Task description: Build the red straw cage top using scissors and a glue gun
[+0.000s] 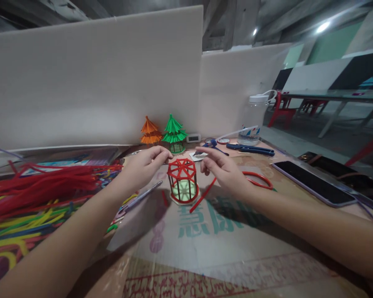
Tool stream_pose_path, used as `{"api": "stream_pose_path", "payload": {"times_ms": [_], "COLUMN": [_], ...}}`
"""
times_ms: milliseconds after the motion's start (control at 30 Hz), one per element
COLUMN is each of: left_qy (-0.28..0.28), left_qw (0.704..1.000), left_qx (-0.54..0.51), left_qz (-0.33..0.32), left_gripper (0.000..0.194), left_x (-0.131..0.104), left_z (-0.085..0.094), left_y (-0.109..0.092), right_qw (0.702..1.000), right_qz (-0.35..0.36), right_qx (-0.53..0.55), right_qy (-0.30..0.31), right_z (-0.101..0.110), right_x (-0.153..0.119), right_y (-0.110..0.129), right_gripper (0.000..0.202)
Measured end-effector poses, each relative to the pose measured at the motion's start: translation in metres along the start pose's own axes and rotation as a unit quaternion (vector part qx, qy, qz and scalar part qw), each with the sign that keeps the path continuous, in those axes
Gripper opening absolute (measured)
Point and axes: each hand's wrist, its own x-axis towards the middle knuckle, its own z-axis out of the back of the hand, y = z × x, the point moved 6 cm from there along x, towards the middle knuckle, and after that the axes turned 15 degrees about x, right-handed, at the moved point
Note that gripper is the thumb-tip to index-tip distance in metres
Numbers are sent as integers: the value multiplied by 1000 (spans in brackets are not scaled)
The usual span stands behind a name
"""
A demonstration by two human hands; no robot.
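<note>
A small pavilion-like frame (182, 169) stands upright between my hands. It has a red spoked top, dark posts and a red ring around a pale green base. Just left of its top is my left hand (152, 162), fingers loosely bent, with nothing visible in it. On the other side, my right hand (220, 166) is held with the index finger stretched out and the other fingers curled, holding nothing I can see. Beyond that finger lies a blue glue gun (209, 144) with a pale stick in its back. A red strip (203, 195) lies beside the base.
Orange (151, 131) and green (175, 132) tiered pavilions stand against the partition (96, 82). Red fuzzy stems (56, 182) and a pen (144, 194) lie at left. At right are blue pliers-like tool (251, 149), red coil (257, 180), phone (313, 182) and clear bottle (253, 118).
</note>
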Motion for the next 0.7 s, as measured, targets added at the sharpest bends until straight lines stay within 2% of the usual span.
{"api": "stream_pose_path", "payload": {"times_ms": [100, 167, 233, 333, 400, 433, 600, 700], "left_qy": [12, 29, 48, 75, 103, 116, 134, 128], "left_qw": [999, 990, 978, 965, 957, 954, 951, 951], "left_qx": [-50, -136, -201, -247, -267, -272, -274, -278], "left_qz": [-1, -16, -34, -47, -51, -50, -45, -45], "left_gripper": [26, 27, 37, 53, 57, 58, 57, 49], "left_x": [-7, -12, -18, -26, -30, -32, -37, -38], "left_z": [0, -3, -8, -17, -23, -26, -35, -37], "left_y": [-14, -27, -41, -56, -64, -66, -70, -71], "right_qw": [997, 994, 992, 977, 960, 954, 942, 921], "right_qz": [53, 84, 110, 126, 127, 130, 158, 185], "right_qx": [0, -13, -48, -147, -200, -218, -257, -298], "right_qy": [-61, -75, -42, 85, 148, 159, 147, 168], "right_z": [11, 13, 5, -19, -32, -35, -38, -41], "right_x": [3, 1, -6, -20, -28, -31, -32, -33], "right_y": [28, 52, 77, 104, 114, 116, 121, 122], "right_gripper": [19, 18, 23, 29, 26, 23, 8, 6]}}
